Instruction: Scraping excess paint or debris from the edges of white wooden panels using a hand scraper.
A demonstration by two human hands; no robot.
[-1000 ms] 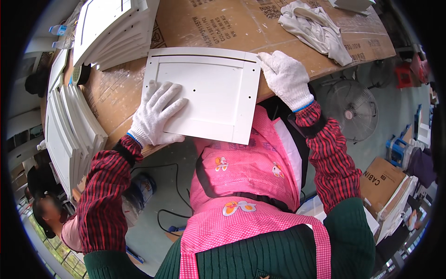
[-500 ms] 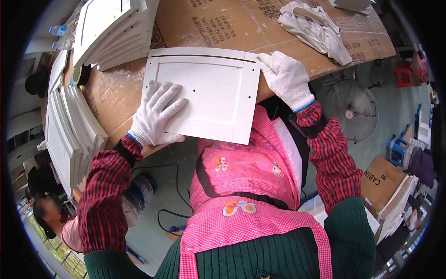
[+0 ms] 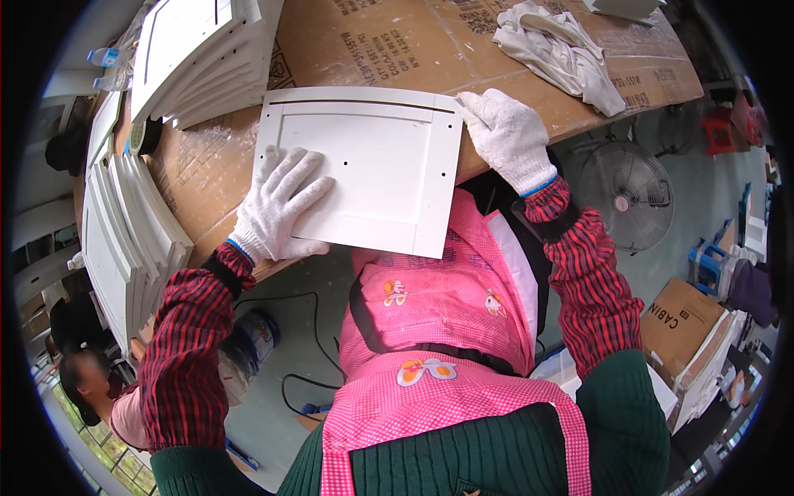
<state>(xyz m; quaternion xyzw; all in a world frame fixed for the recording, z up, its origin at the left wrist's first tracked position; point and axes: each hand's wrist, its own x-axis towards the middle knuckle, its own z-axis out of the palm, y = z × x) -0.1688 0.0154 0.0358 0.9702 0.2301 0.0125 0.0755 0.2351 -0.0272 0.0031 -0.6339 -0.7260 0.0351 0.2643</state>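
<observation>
White and flat, a panel (image 3: 364,169) with a raised frame and a sunken middle lies on the table (image 3: 347,50), which is covered in brown cardboard. Its near edge juts out over the table's rim, above a pink checked apron (image 3: 447,306). Two small dark holes show in the panel's sunken face.

Left hand (image 3: 277,207), in a white knit glove, lies palm down on the panel's near left corner, fingers spread wide and flat on the surface; it presses rather than grips. Right hand (image 3: 506,136), gloved the same way, rests on the panel's far right corner and right edge, fingers loosely together and bent over the rim onto the cardboard; whether it clasps the edge cannot be told.

To the left a stack of like white panels (image 3: 124,240) leans on edge at the table's side, and a second stack (image 3: 198,50) lies flat at the far left. Crumpled white cloth (image 3: 558,50) sits on the cardboard well beyond the right hand. A floor fan (image 3: 628,198) stands below the table on the right, with a cardboard box (image 3: 686,331) nearer. Another person (image 3: 91,388) sits low at the left.
</observation>
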